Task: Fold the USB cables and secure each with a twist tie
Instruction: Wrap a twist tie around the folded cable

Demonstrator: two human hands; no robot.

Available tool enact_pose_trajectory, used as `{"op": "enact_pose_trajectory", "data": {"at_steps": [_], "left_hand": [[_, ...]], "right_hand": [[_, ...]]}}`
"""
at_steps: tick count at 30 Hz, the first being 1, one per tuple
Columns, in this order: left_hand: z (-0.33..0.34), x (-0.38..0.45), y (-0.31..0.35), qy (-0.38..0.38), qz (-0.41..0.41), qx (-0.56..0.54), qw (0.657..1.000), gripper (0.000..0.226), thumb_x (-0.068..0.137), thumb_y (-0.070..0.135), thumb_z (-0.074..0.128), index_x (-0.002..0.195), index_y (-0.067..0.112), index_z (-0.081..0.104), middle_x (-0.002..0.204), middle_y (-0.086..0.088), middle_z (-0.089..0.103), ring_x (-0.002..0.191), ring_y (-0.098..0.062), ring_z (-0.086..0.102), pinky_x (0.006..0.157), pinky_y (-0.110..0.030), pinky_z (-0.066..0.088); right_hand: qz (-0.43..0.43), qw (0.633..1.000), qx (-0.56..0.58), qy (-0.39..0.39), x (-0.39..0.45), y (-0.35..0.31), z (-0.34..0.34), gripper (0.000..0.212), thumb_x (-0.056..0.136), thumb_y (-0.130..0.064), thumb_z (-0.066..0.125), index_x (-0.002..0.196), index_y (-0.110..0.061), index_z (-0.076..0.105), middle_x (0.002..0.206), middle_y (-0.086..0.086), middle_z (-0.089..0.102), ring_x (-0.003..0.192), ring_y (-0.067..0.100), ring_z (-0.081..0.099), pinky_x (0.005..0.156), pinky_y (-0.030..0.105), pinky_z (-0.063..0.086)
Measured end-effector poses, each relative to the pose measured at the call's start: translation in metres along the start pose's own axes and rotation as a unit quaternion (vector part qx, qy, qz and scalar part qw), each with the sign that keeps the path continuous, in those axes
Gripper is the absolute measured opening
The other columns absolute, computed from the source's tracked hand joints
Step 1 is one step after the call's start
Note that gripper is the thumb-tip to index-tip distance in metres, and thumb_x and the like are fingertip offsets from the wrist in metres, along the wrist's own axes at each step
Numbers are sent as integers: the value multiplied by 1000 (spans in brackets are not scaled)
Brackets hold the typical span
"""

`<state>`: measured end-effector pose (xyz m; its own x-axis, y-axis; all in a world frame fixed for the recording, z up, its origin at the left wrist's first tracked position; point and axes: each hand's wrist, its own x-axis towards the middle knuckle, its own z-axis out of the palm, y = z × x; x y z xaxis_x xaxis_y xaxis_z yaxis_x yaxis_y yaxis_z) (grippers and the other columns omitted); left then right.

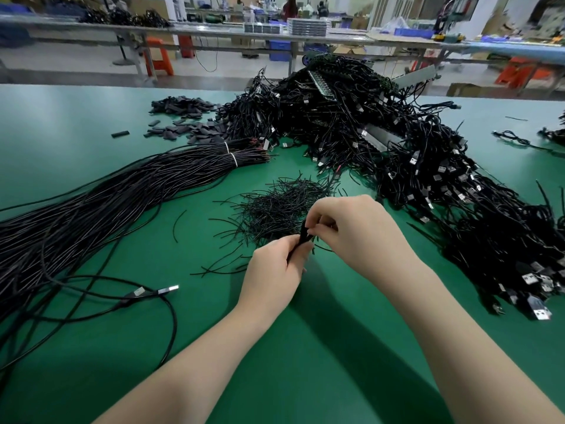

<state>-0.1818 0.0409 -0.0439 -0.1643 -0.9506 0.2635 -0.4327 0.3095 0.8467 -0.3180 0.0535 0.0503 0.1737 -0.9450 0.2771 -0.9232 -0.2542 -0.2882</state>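
My left hand (276,267) grips a folded black USB cable bundle (302,237) over the green table. My right hand (351,231) pinches a thin black twist tie at the bundle's top end; most of the tie is hidden by my fingers. Just behind my hands lies a loose heap of black twist ties (275,206). A thick sheaf of straight black cables (91,206) runs off to the left, banded with white ties near its far end. Two loose USB plugs (153,291) lie at the front left.
A large pile of tied USB cables (412,160) fills the right and back of the green table (305,347). Small black sleeve pieces (189,117) are scattered at the back left. Other workbenches and orange stools stand beyond the table's far edge.
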Motion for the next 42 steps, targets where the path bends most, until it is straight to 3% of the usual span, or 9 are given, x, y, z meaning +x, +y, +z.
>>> {"op": "enact_pose_trajectory", "data": {"at_steps": [7, 10, 20, 24, 28, 32, 34, 37, 42], "left_hand": [[0, 2, 0, -20, 24, 32, 999, 18, 99, 34, 54, 105, 29, 70, 79, 9, 64, 73, -8, 61, 64, -21, 43], [0, 1, 2, -25, 40, 57, 997, 21, 99, 32, 53, 111, 27, 70, 86, 4, 65, 81, -17, 60, 70, -28, 45], [-3, -4, 10, 19, 87, 108, 990, 18, 98, 29, 56, 102, 21, 72, 77, 1, 63, 73, -22, 57, 65, -41, 49], [-4, -5, 18, 12, 236, 248, 940, 12, 88, 17, 66, 95, 10, 74, 75, -6, 67, 62, -33, 61, 55, -33, 48], [-2, -7, 18, -22, 385, 252, 887, 12, 83, 11, 65, 87, 8, 75, 72, -3, 68, 59, -28, 62, 54, -28, 50], [3, -13, 19, -76, 331, 94, 936, 17, 94, 20, 60, 102, 17, 74, 87, 5, 71, 76, -19, 64, 71, -30, 50], [4, -15, 21, -61, 219, -52, 972, 16, 93, 29, 61, 103, 28, 74, 91, 10, 72, 82, -10, 66, 76, -27, 53], [8, -12, 23, -23, 60, -216, 974, 14, 94, 31, 60, 99, 36, 72, 85, 13, 73, 73, -6, 68, 72, -20, 54], [12, -11, 18, 13, -45, -285, 957, 23, 98, 21, 57, 85, 24, 75, 78, 3, 73, 69, -9, 68, 69, -20, 53]], "right_hand": [[-4, 997, 80, 1, 0, 0, 5, 12, 83, -19, 68, 80, -31, 69, 71, -12, 67, 73, 10, 61, 71, 35, 53], [3, 996, 89, -23, 0, 3, 4, 9, 83, -23, 70, 86, -31, 70, 73, -14, 66, 74, 8, 60, 73, 34, 53], [12, 996, -77, -52, -1, 9, -22, 22, 86, -49, 65, 93, -30, 73, 90, -8, 67, 92, 13, 57, 74, 32, 51], [-80, 991, -85, -68, -3, 8, -18, 15, 88, -41, 64, 88, -27, 69, 92, -10, 64, 95, 13, 51, 85, 33, 45], [-24, 971, 24, -238, 10, 29, -34, 18, 75, -44, 78, 68, -32, 67, 65, -17, 66, 67, -2, 59, 58, 11, 44], [15, 903, 213, -374, 19, 55, -40, 21, 71, -42, 73, 72, -21, 70, 67, -8, 66, 63, 5, 56, 64, 20, 42], [44, 872, 351, -339, 10, 65, -31, 13, 81, -25, 68, 71, -16, 67, 65, -3, 64, 60, 7, 54, 61, 24, 40], [111, 838, 506, -171, -11, 58, -1, 15, 78, -24, 67, 71, -13, 60, 61, -6, 62, 54, 4, 50, 53, 18, 38], [134, 885, 432, 114, -38, 22, 43, 22, 86, -18, 71, 66, -17, 63, 58, -12, 61, 53, 2, 47, 53, 14, 37]]}}
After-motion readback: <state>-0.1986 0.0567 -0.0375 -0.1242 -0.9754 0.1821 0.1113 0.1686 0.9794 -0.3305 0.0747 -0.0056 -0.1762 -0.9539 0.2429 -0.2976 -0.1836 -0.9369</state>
